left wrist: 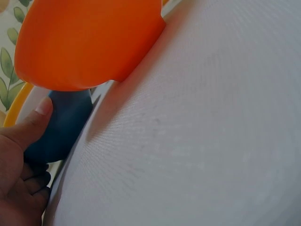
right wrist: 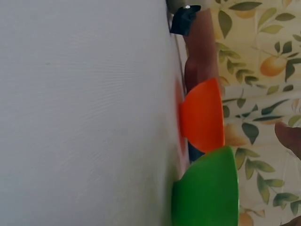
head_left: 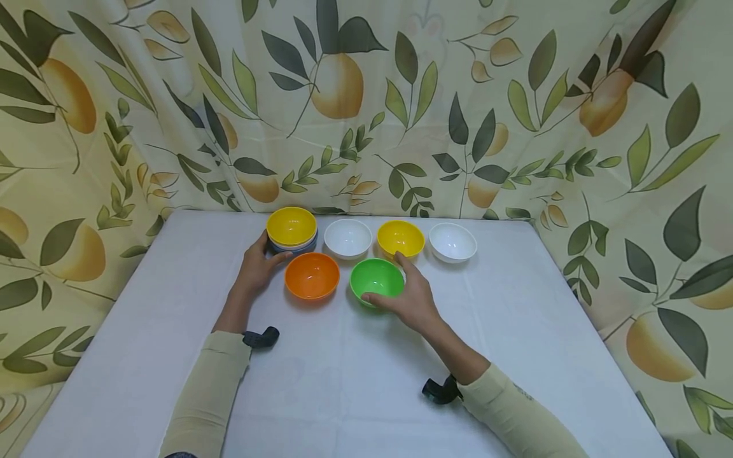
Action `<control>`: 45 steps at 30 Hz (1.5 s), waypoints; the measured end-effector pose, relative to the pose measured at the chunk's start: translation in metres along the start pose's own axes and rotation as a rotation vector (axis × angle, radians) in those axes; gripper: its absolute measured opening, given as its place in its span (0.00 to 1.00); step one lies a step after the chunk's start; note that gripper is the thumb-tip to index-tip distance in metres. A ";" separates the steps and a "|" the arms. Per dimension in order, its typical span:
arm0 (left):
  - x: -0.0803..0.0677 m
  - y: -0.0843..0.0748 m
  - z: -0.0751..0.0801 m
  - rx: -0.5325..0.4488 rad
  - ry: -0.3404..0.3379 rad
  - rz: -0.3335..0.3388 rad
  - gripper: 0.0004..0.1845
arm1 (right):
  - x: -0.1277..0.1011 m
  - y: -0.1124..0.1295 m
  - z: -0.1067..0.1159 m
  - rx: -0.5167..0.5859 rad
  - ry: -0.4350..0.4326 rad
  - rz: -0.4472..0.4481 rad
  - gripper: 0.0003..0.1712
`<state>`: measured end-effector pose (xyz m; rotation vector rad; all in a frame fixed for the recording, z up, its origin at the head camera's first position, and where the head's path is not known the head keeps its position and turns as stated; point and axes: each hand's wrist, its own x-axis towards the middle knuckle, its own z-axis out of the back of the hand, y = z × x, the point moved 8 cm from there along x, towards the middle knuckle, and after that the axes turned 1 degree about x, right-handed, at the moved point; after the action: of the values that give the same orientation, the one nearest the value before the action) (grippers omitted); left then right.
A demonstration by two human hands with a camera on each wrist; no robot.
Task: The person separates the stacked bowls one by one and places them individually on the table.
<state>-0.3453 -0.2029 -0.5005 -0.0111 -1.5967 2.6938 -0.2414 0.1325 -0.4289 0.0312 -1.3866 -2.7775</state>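
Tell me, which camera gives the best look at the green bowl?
The head view: the green bowl shows whole from above, rim and hollow, standing on the white table with the right hand gripping its near side. The right wrist view shows only its outer wall, side-on. The left wrist view shows none of it.

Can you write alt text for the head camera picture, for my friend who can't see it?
A person's right hand holds a green bowl on a white table while the left hand holds a stack of bowls with a yellow one on top. An orange bowl, two white bowls and another yellow bowl sit nearby.
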 end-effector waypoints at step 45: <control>0.003 0.002 -0.001 0.011 0.004 -0.023 0.54 | 0.067 0.098 -0.044 -0.001 0.129 0.158 0.67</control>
<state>-0.3480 -0.2030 -0.5029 0.0017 -1.5705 2.6837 -0.3045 0.0359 -0.3771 0.0942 -1.2972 -2.5980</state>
